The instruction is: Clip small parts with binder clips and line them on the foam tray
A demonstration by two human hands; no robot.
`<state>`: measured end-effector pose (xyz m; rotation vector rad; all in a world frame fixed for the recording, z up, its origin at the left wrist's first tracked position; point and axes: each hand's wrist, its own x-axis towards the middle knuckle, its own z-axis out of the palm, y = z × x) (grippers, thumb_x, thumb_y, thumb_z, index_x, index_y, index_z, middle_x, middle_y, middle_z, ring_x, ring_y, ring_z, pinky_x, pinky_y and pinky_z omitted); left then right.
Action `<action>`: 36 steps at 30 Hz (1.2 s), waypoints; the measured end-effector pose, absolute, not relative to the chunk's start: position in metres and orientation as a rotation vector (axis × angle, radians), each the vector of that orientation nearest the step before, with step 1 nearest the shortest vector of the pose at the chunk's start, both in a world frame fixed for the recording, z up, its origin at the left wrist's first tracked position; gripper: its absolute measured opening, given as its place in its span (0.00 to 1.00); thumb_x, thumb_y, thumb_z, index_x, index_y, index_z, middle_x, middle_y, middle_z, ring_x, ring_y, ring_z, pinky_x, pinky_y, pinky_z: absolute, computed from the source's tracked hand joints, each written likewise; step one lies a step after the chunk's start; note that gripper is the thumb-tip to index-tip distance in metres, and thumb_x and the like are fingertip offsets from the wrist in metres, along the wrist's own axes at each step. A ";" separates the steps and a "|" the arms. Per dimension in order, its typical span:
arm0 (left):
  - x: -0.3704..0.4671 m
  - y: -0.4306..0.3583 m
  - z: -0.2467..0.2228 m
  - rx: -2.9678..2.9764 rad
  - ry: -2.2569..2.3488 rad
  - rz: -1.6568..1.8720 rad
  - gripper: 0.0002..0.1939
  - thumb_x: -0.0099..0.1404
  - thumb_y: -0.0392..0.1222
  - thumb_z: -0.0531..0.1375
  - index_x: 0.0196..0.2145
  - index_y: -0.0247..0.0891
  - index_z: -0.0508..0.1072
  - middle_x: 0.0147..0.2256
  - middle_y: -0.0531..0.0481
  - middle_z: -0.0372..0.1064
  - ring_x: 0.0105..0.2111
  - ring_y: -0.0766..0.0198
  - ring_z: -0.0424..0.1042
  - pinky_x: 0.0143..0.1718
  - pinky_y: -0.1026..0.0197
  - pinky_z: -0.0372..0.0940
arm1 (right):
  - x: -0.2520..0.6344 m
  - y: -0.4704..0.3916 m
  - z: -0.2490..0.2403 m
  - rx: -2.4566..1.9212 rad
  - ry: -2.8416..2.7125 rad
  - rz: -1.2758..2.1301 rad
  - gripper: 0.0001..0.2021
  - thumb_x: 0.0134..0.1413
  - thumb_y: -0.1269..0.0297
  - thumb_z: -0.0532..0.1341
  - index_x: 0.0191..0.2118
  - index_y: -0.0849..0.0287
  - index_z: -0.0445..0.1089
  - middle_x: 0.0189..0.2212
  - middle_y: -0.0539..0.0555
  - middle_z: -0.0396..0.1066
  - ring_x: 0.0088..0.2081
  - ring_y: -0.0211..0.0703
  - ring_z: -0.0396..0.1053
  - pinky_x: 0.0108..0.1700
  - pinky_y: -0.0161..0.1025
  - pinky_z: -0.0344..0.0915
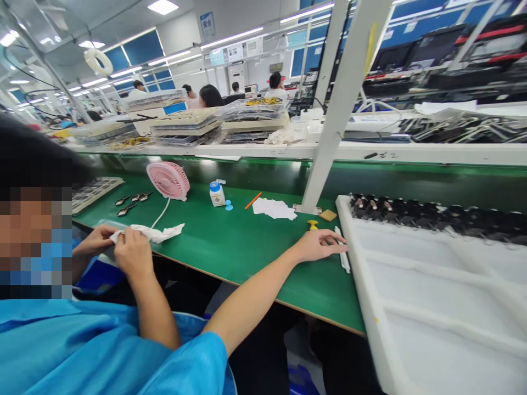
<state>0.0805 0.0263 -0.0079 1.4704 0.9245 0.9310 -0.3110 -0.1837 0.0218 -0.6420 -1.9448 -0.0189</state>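
A green bench (230,244) is overlapped at right by a white tray (370,296), its far side lined with black parts (436,219). The left hand (319,245) is held near the rim, fingers loosely spread — over a white strip (345,264), contact uncertain — beside a yellow knob (313,224).

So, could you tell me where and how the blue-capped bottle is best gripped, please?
Grip the bottle by its body, below the cap, probably from the near left: it stands upright, and a small blue piece sits by its right base.
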 end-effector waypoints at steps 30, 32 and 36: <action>0.081 0.023 0.000 1.440 0.967 0.909 0.21 0.57 0.49 0.73 0.43 0.33 0.80 0.32 0.50 0.71 0.27 0.70 0.65 0.32 0.64 0.63 | -0.326 -0.189 0.024 -0.657 -1.942 -0.161 0.25 0.53 0.72 0.51 0.47 0.54 0.82 0.49 0.67 0.78 0.60 0.52 0.69 0.52 0.56 0.60; 0.080 0.023 -0.001 1.440 0.973 0.905 0.23 0.56 0.51 0.74 0.44 0.33 0.80 0.32 0.50 0.70 0.27 0.70 0.65 0.32 0.64 0.63 | -0.328 -0.190 0.022 -0.643 -1.914 -0.206 0.23 0.51 0.70 0.52 0.45 0.52 0.83 0.48 0.68 0.78 0.62 0.53 0.67 0.54 0.58 0.58; 0.080 0.023 -0.003 1.434 0.965 0.930 0.25 0.53 0.53 0.75 0.44 0.34 0.81 0.32 0.51 0.69 0.27 0.69 0.65 0.32 0.64 0.63 | -0.323 -0.171 0.025 -0.739 -1.885 -0.233 0.22 0.50 0.67 0.54 0.43 0.52 0.83 0.46 0.71 0.78 0.60 0.55 0.69 0.55 0.60 0.53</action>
